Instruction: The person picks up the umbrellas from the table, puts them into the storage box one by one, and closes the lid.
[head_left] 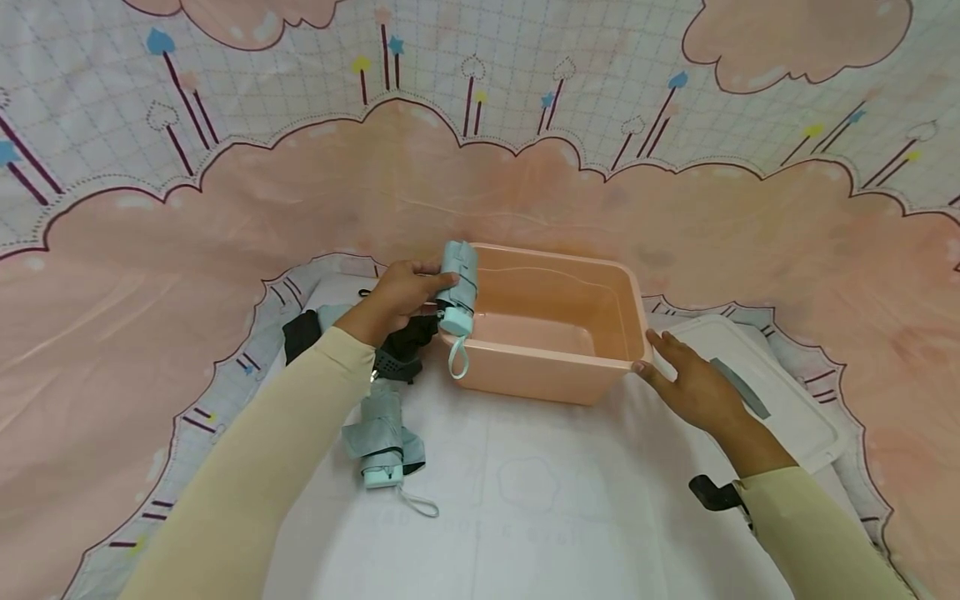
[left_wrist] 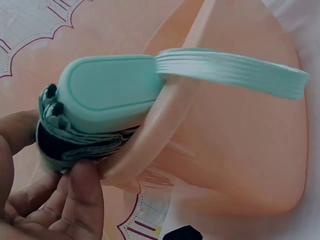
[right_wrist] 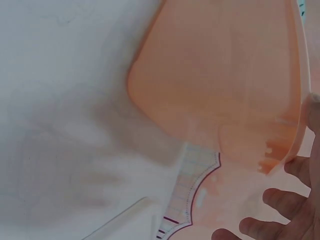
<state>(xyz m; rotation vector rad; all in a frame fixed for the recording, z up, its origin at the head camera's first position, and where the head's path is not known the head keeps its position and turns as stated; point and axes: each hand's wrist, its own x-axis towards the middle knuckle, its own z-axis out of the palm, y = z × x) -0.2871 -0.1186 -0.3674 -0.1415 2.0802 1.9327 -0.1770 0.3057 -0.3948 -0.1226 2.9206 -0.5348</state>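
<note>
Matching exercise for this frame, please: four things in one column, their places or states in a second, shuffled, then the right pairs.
Things:
1. mint folded umbrella
2. grey-green folded umbrella
3. pink tub
4. white lid

Places or states:
A. lies flat under the right forearm
B. held by the left hand at the tub's rim
C. lies on the white cloth, untouched
D. touched at its corner by the right hand

Pairs: 1-B, 2-C, 3-D, 4-A

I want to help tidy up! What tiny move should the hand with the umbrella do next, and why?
Probably ease the folded mint umbrella rightward and down into the pink bin. The left hand grips it right at the bin's left rim, the bin looks bare inside, and the right hand touches the bin's right corner.
</note>
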